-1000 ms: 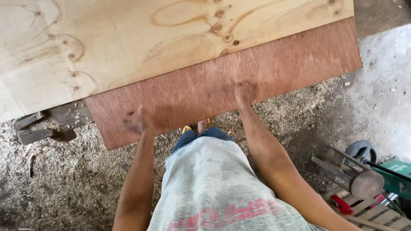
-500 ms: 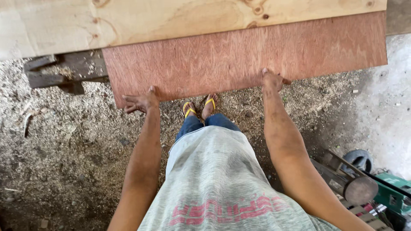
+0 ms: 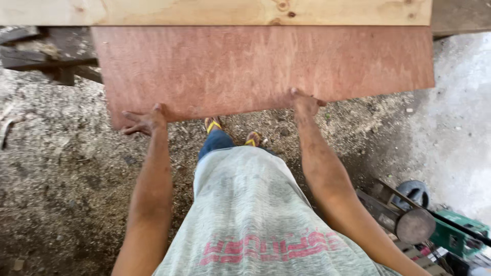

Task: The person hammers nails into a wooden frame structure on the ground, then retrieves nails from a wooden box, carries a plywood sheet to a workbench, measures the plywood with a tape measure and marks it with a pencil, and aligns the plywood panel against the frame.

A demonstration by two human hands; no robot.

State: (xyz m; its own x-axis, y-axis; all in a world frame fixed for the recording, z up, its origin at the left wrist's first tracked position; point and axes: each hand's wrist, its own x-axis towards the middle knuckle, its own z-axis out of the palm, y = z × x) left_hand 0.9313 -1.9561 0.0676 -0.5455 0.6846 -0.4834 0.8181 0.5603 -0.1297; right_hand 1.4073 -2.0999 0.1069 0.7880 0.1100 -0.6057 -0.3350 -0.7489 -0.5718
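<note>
A reddish-brown plywood sheet [image 3: 255, 66] lies flat in front of me, partly under a pale plywood sheet [image 3: 220, 11] at the top. My left hand [image 3: 144, 120] grips the red sheet's near edge by its left corner, fingers spread. My right hand [image 3: 306, 101] holds the same near edge further right. Below the edge my feet in yellow-strapped sandals [image 3: 214, 124] stand on the sawdust.
Sawdust covers the ground [image 3: 56, 168]. Dark timber pieces [image 3: 46, 56] lie under the sheets at the upper left. A green power tool [image 3: 452, 235] and a round metal part [image 3: 414, 225] sit at the lower right, beside pale concrete [image 3: 455, 133].
The red sheet has slid out further from under the pale sheet towards me, with both hands staying on its near edge. The view has shifted so the pale sheet sits higher.
</note>
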